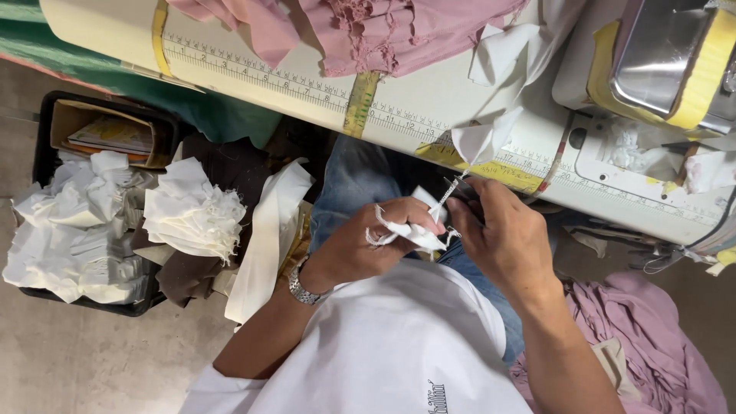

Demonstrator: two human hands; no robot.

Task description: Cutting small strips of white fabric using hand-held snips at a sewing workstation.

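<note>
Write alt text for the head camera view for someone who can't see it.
Seen from above, a seated person's left hand pinches a small white fabric piece while the right hand works a thin metal tool at it. A cream sewing table holds pink cloth; white scraps fill a black bin on the floor.

A cream-coloured sewing bench (429,107) with a printed ruler strip along its edge runs across the top of the view, patched with yellow tape. Crumpled pink cloth (383,31) lies on it, and a grey metal sewing machine (667,61) stands at its right end. Below lies a bare grey concrete floor (84,360). A black plastic crate (46,130) on the floor holds folded white fabric pieces (84,222). More mauve cloth (652,337) is heaped at lower right. The light is even and soft.
</note>
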